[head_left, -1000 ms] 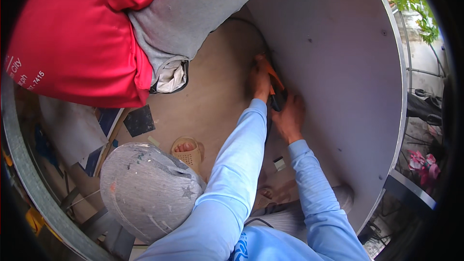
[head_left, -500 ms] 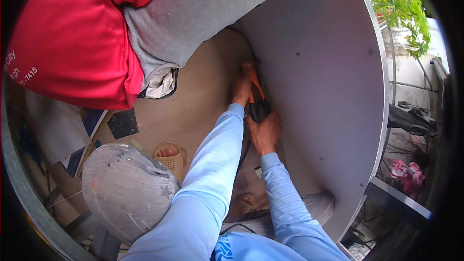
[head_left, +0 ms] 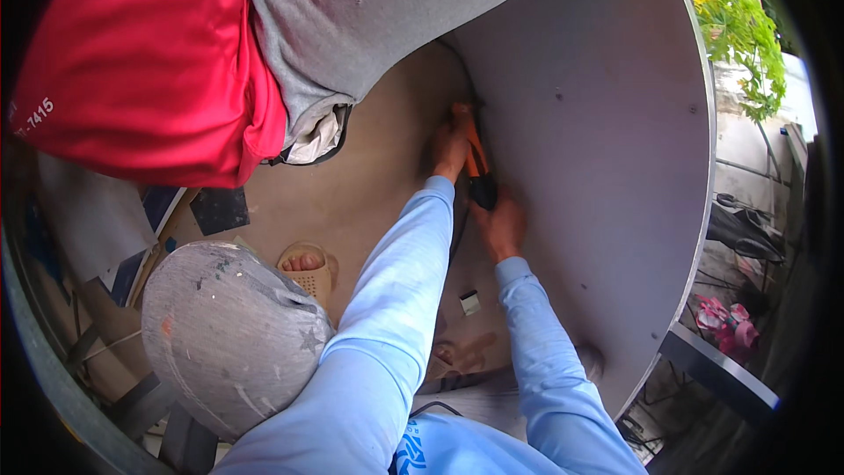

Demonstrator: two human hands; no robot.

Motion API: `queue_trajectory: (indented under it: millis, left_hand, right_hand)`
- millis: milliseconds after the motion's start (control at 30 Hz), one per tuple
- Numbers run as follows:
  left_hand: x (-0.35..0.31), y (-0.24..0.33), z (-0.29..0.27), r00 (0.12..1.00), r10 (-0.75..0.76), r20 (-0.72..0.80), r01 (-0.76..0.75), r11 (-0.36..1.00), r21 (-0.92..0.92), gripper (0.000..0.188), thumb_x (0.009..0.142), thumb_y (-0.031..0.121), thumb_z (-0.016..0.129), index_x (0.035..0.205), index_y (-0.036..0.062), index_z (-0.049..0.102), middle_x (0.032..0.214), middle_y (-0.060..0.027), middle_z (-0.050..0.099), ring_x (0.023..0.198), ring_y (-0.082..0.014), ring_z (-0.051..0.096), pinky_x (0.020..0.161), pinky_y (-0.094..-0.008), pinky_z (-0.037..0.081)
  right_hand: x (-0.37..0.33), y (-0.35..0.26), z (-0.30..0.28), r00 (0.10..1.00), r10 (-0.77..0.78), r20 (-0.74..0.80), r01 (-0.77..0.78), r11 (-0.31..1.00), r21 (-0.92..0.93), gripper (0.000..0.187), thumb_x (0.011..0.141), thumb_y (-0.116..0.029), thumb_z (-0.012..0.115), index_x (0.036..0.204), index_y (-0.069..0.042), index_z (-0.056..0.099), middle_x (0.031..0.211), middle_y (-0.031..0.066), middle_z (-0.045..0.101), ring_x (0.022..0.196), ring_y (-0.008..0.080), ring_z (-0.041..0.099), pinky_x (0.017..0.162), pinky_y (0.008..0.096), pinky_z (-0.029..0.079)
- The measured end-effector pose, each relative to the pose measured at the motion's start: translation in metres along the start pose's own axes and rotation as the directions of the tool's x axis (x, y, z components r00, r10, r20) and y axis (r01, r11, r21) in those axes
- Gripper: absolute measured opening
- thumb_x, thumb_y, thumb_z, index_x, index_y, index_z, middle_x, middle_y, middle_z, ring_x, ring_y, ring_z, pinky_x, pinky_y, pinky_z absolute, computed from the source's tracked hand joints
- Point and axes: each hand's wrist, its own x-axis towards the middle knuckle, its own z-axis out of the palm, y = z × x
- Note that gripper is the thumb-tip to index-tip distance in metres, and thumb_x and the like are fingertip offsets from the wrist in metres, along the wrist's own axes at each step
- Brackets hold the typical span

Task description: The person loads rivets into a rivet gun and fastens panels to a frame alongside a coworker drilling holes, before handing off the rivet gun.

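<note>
At the seam where the grey curved panel (head_left: 607, 176) meets the tan floor (head_left: 369, 158), I hold an orange tool with black-gripped handles (head_left: 477, 158) that looks like a hand riveter. My left hand (head_left: 450, 148) is closed around its orange upper part, beside the panel. Lower down, my right hand (head_left: 503, 224), somewhat blurred, wraps the black grips, which are pressed together. The tool's tip is hard to make out near the panel's foot. A thin dark line runs along the seam, partly behind my hands.
Close at the upper left is another person in a red shirt (head_left: 149, 79) and grey trousers (head_left: 387, 9). My knee (head_left: 233, 334) and a tan sandal (head_left: 309, 277) are at lower left. A small pale piece (head_left: 470, 303) and a dark square (head_left: 220, 210) lie on the floor.
The tool's two handles, spread apart before, have come together in my right hand. The view has shifted slightly, and the other person stays close by.
</note>
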Motion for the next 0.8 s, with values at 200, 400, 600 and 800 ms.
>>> queue_trajectory:
  millis: [200,400,600,800]
  left_hand:
    - [0.004,-0.006,0.001,0.998,0.026,0.055,-0.022,0.997,-0.076,0.083,0.109,0.072,0.038,0.148,0.0039,0.064,0.139,-0.0181,0.068,0.126,-0.0304,0.064,0.110,-0.0403,0.046]
    - [0.007,-0.002,-0.004,0.998,0.008,-0.054,-0.011,0.998,-0.059,0.080,0.108,0.072,0.036,0.140,0.0070,0.070,0.133,-0.0185,0.073,0.124,-0.0341,0.068,0.104,-0.0416,0.050]
    - [-0.029,-0.017,-0.021,0.993,-0.107,0.046,0.096,0.976,0.196,0.070,0.109,0.065,0.046,0.115,0.0035,0.078,0.105,-0.0146,0.078,0.098,-0.0307,0.071,0.090,-0.0419,0.051]
    - [-0.024,0.003,-0.116,0.989,-0.070,0.129,0.020,0.934,0.356,0.052,0.108,0.052,0.057,0.091,0.0043,0.069,0.076,-0.0010,0.064,0.069,-0.0213,0.062,0.066,-0.0411,0.048]
  right_hand:
    - [-0.002,0.003,0.008,1.000,0.001,0.015,-0.005,0.962,0.273,0.058,0.095,-0.048,0.076,0.125,0.001,0.069,0.110,0.0275,0.076,0.108,0.0461,0.073,0.095,0.0510,0.056]
    - [0.010,0.011,0.026,0.996,0.033,0.081,-0.069,0.869,0.490,0.055,0.107,-0.048,0.064,0.121,0.005,0.068,0.094,0.0129,0.073,0.084,0.0238,0.068,0.079,0.0406,0.053]
    - [0.014,0.021,0.024,0.998,0.046,0.049,-0.066,0.812,0.579,0.054,0.105,-0.049,0.065,0.116,0.004,0.071,0.098,0.0173,0.072,0.088,0.0308,0.068,0.082,0.0433,0.052]
    - [0.021,0.053,0.005,0.992,0.096,0.084,-0.127,0.795,0.593,0.052,0.100,-0.048,0.071,0.108,0.003,0.072,0.097,0.0232,0.073,0.091,0.0402,0.070,0.087,0.0490,0.053]
